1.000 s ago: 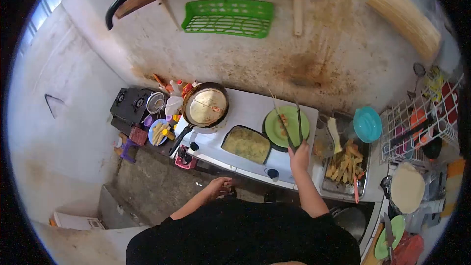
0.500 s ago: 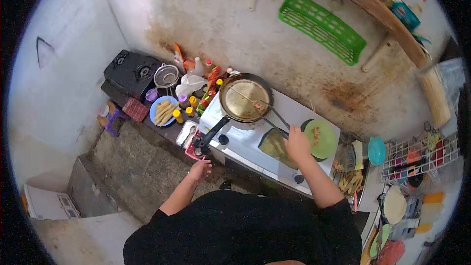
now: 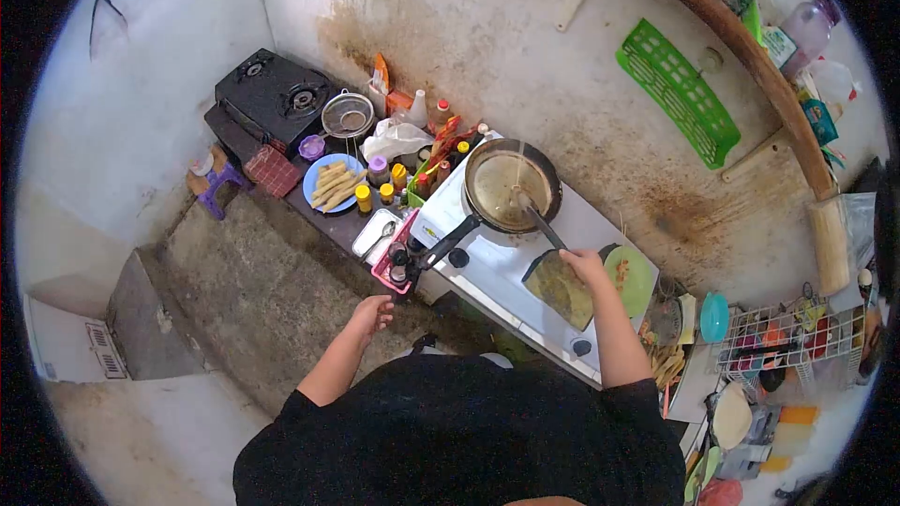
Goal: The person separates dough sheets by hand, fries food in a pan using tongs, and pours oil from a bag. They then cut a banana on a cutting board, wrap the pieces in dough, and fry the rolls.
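My right hand (image 3: 585, 267) grips a pair of tongs (image 3: 544, 227). Their tips reach down into the frying pan (image 3: 502, 173) on the white stove (image 3: 502, 286). A shallow shiny liquid, likely oil, covers the pan's bottom; whether food sits at the tips is too small to tell. Under my right wrist area, a green plate (image 3: 637, 272) holds several small orange-pink pieces (image 3: 622, 270). My left hand (image 3: 373, 314) is empty, its fingers loosely bent and apart. It hangs just below the pan's black handle (image 3: 450, 242), not gripping it.
A pink basket (image 3: 382, 272) with jars stands by the handle. Left of the stove are yellow-capped bottles (image 3: 364, 197), a blue plate of pale sticks (image 3: 314, 189), a strainer (image 3: 348, 115) and a black burner (image 3: 272, 94). A wire rack (image 3: 787, 337) stands right.
My view has shifted, so the stove sits further right. The tongs' arms, spread earlier with a small piece near their tips over the pan, are now close together and lower in the pan.
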Motion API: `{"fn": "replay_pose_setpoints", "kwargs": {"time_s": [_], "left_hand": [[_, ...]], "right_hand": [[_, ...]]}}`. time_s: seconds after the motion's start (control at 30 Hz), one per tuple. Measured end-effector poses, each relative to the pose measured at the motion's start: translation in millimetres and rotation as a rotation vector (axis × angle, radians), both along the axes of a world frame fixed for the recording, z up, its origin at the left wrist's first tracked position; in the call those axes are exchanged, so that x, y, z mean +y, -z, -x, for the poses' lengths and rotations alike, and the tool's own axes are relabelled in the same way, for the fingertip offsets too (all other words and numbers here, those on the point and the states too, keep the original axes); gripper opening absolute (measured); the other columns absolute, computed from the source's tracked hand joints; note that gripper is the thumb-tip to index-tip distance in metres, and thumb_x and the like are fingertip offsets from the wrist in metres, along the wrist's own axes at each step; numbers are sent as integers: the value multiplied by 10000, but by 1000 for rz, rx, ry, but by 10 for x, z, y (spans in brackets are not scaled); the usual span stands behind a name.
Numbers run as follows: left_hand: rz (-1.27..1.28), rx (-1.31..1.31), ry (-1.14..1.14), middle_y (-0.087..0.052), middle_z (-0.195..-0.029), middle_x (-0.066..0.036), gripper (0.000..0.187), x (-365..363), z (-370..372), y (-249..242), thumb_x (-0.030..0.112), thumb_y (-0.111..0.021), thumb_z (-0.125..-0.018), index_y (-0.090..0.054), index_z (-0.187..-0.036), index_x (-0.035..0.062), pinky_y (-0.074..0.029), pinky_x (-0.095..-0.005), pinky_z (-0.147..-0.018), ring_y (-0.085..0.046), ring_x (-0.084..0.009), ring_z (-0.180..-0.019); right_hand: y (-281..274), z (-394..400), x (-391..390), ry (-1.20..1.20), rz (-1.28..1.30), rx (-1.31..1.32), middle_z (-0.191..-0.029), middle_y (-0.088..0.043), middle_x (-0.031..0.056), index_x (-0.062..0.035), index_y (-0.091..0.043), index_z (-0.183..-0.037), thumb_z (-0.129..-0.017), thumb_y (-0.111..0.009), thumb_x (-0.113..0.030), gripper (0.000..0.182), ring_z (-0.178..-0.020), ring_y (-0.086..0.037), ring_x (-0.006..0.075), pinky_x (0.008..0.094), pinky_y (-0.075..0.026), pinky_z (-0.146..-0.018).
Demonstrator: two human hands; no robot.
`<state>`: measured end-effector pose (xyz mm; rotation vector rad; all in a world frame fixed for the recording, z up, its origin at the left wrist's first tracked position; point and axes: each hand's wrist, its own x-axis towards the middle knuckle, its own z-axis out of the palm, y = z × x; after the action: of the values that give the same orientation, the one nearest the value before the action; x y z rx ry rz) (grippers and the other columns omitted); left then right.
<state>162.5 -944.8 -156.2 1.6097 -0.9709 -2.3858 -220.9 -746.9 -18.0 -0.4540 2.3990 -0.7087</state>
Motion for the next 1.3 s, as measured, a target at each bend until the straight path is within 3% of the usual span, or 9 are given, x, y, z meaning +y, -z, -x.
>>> {"fn": "replay_pose_setpoints", "kwargs": {"time_s": [0.1,0.2,0.4,0.5,0.6,0.93,1.13,1.27,1.3], "left_hand": [[4,10,-10,-584,-803,23,227,22,-27,47,283,-532,-803,-552,-967,127,-387,-235,-505,-532,-99,-583],[19,-21,-8,-586,-805,24,227,39,-59,74,276,-530,-806,-554,-975,126,-388,-228,-504,-534,-97,-587],[1,-14,-3,-586,-802,27,229,76,-98,159,282,-533,-803,-546,-969,124,-388,-227,-498,-537,-86,-591],[10,-19,10,-584,-799,29,238,70,-117,179,289,-535,-801,-540,-972,124,-388,-229,-495,-536,-85,-588],[20,-49,11,-581,-793,31,238,81,-102,73,289,-533,-802,-536,-978,130,-388,-228,-495,-534,-85,-583],[20,-26,-6,-575,-822,32,237,69,-198,134,286,-509,-811,-532,-992,134,-376,-232,-492,-526,-88,-596],[14,-46,-45,-577,-824,26,231,59,-264,122,274,-526,-802,-534,-983,131,-368,-234,-494,-522,-96,-599],[17,-51,-51,-578,-790,23,213,37,-292,146,267,-537,-797,-537,-956,124,-370,-238,-499,-519,-100,-589],[19,-57,-49,-578,-779,23,206,29,-287,138,265,-538,-797,-537,-948,124,-369,-238,-495,-516,-98,-580]], "right_hand": [[219,99,129,42,146,-35,-543,-515,39,15,-627,-859,-731,-652,-391,426,-416,-452,119,277,-366,-392],[339,76,193,101,190,103,-526,-496,29,24,-610,-778,-738,-657,-361,389,-411,-429,118,282,-345,-385],[-44,-261,93,295,238,-268,-579,-491,34,-26,-552,-718,-752,-652,-346,337,-438,-425,114,269,-323,-365],[10,-219,34,350,283,-460,-649,-546,39,-45,-555,-810,-764,-644,-322,295,-432,-427,109,223,-300,-340],[163,-139,-39,420,352,-626,-683,-537,56,-40,-506,-844,-773,-641,-307,307,-443,-412,112,232,-303,-336],[350,-145,-128,379,430,-761,-697,-539,54,-81,-491,-898,-789,-624,-291,271,-438,-409,106,205,-277,-308],[294,-211,-85,329,458,-687,-704,-536,52,-46,-497,-885,-792,-620,-265,268,-440,-407,108,208,-280,-311],[179,-304,-102,212,352,-380,-658,-517,18,-29,-560,-819,-780,-623,-292,273,-459,-402,93,248,-300,-347],[155,-295,-106,179,289,-281,-636,-528,34,-22,-576,-806,-764,-638,-293,281,-470,-437,120,270,-324,-366]]}}
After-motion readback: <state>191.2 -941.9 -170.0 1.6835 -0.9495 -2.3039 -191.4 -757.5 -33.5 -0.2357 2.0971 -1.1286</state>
